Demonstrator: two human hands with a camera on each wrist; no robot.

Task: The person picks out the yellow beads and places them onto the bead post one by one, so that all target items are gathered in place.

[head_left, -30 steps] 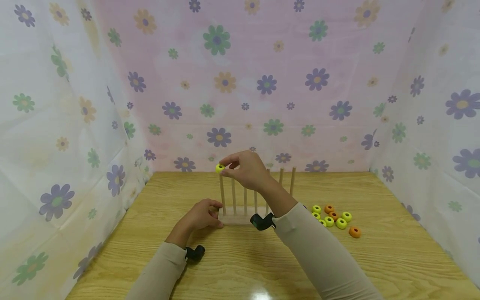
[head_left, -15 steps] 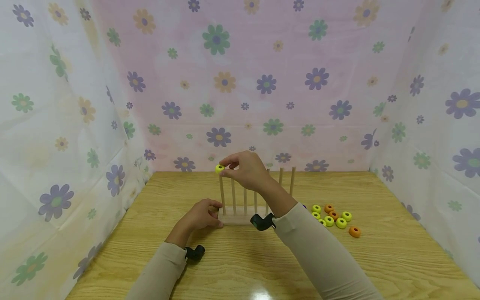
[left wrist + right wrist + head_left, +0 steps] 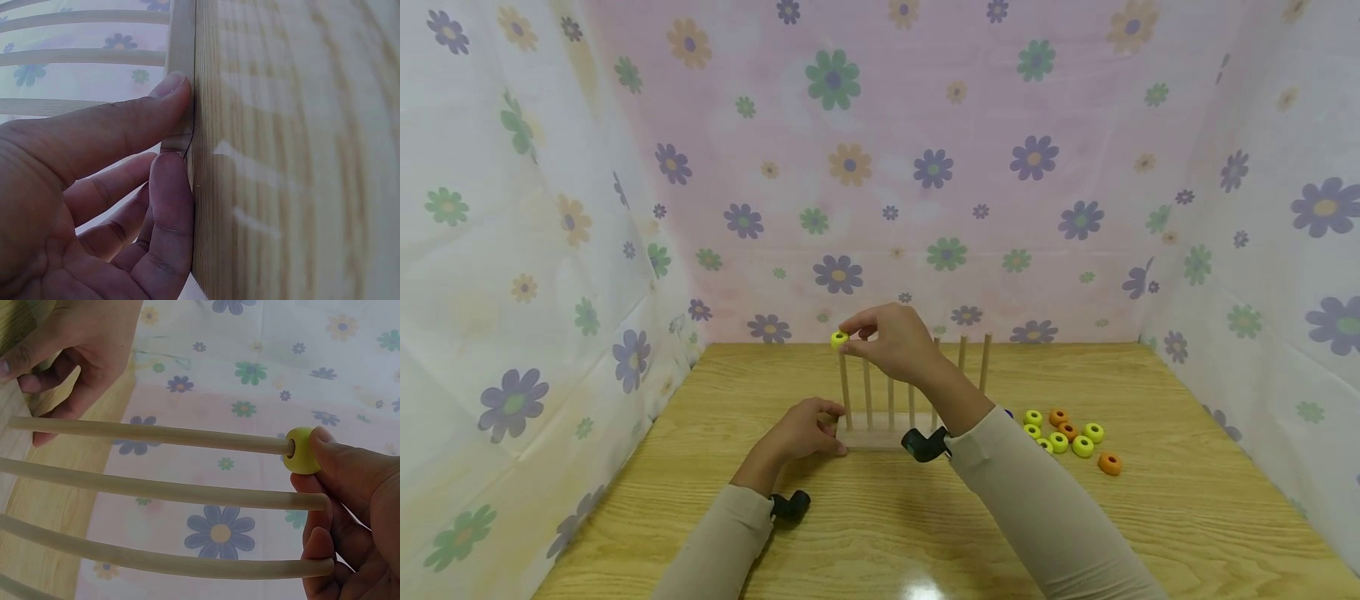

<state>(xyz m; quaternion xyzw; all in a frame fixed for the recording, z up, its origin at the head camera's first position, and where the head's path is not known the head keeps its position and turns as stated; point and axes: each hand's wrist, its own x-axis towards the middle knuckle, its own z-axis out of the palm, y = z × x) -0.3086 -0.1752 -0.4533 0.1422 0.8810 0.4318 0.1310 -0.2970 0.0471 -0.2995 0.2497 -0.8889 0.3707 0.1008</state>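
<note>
Yellow bead has shifted slightly down since 1 s ago; L and R hands otherwise hold approx. the same pos.

R hand: thumb + index fingertip pinch the yellow bead at the top of the leftmost peg. R wrist view shows the peg tip at the bead hole, bead in line w/ peg; insertion depth cannot be told. Remaining R fingers are bent, close to the tips of the next 2 pegs; contact there cannot be confirmed.

L hand: thumb and fingers grip the L end of the wooden base, thumb on near side, index on far side. Base lies flat on the wood-grain table, pegs upright.

Other pegs: 6 visible in the same row, some partly hidden behind R hand.

Loose stock, R side of table, near R forearm: 6 yellow beads (1 partly covered by sleeve), 3 orange beads, plus a blue item, mostly hidden. One orange bead sits nearest the viewer, slightly apart from the group.

Backdrop: floral-print curtain, rear and both sides.
</note>
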